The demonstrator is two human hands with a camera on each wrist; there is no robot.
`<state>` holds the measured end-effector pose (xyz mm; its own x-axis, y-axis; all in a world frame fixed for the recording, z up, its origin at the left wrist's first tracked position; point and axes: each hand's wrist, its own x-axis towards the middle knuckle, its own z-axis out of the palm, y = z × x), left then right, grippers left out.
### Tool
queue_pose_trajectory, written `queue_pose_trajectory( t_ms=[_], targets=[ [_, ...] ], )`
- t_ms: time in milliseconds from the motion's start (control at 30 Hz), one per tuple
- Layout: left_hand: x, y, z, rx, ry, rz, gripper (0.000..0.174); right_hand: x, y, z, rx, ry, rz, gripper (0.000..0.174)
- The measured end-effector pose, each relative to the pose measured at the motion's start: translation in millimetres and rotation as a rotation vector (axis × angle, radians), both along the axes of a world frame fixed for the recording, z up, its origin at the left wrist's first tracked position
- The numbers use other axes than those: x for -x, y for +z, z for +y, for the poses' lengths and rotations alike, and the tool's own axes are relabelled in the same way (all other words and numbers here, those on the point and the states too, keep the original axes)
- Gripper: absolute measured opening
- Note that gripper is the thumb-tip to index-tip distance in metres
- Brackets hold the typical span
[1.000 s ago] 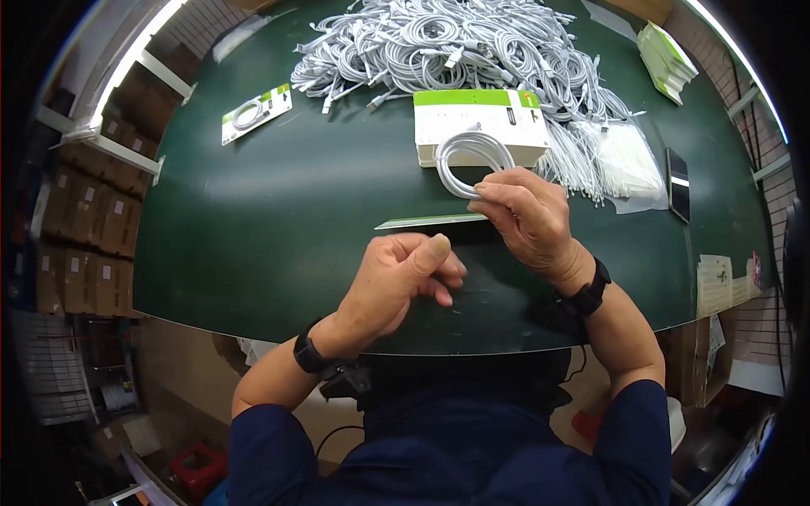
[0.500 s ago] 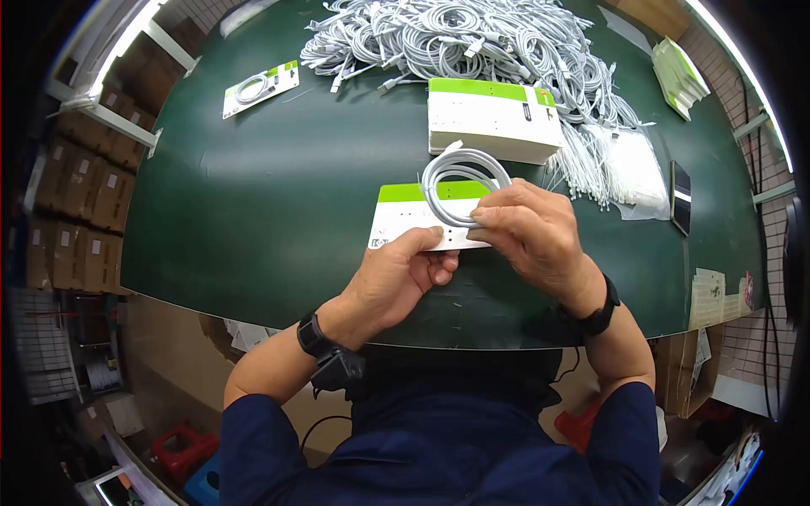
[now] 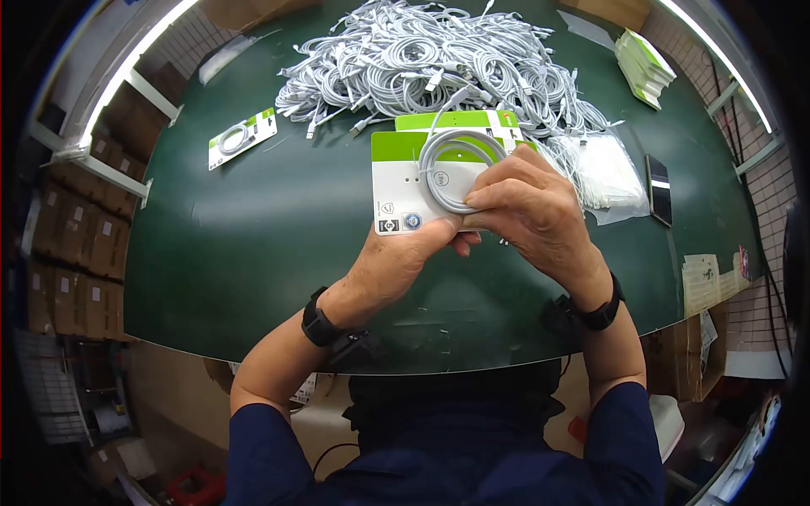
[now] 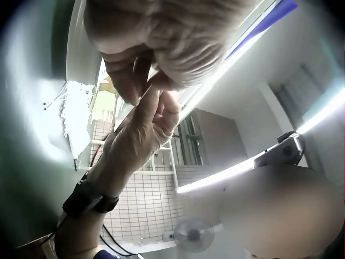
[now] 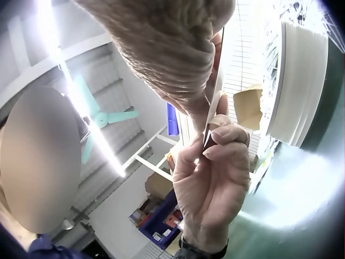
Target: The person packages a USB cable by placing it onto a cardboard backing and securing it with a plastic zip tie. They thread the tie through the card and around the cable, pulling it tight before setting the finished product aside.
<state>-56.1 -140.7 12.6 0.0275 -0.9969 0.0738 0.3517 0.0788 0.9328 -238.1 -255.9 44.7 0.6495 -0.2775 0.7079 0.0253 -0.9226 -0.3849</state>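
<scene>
The left hand point(image 3: 390, 263) pinches the lower edge of a white card with a green top band point(image 3: 391, 181), thumb in front and fingers behind. In front of the card lies a coiled white cable point(image 3: 429, 169), its plug end pointing up. The right hand point(image 3: 540, 207) pinches the coil's lower right side against the card. In the left wrist view the right hand point(image 4: 137, 135) meets the left at the fingertips. In the right wrist view the left hand point(image 5: 213, 178) grips the card's edge, seen side-on point(image 5: 216, 86).
Behind the hands are a stack of green-and-white cards point(image 3: 456, 120) and a big heap of coiled cables point(image 3: 422, 59). White ties point(image 3: 607, 173) and a phone point(image 3: 659, 190) lie right. A card with a cable point(image 3: 242, 140) lies left; more cards point(image 3: 645, 69) stand back right.
The left hand has raised the card from near the tabletop, turning its printed face up behind the coil. The right hand still holds the coil, now against the card.
</scene>
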Motion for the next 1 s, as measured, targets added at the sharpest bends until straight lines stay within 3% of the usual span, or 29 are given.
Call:
queue_pose_trajectory(
  t_ms=[233,433,567,733,1000],
  targets=[
    [-3,-9,-3,0.091,-0.054,-0.040,0.024,-1,-13,-2,-0.215,0.055,-0.043,0.023],
    [6,-6,-2,-0.066,0.098,-0.045,0.038,-8,-25,8,-0.308,0.088,-0.034,0.022],
    [14,3,-4,-0.094,0.226,-0.016,0.027,-8,-25,13,-0.446,0.080,-0.014,0.024],
    [19,7,-11,-0.085,0.325,-0.065,0.027,-2,-19,7,-0.387,0.117,0.045,0.026],
    [18,1,-10,-0.132,0.314,-0.068,0.026,3,-23,7,-0.340,0.097,0.092,0.025]
  ],
)
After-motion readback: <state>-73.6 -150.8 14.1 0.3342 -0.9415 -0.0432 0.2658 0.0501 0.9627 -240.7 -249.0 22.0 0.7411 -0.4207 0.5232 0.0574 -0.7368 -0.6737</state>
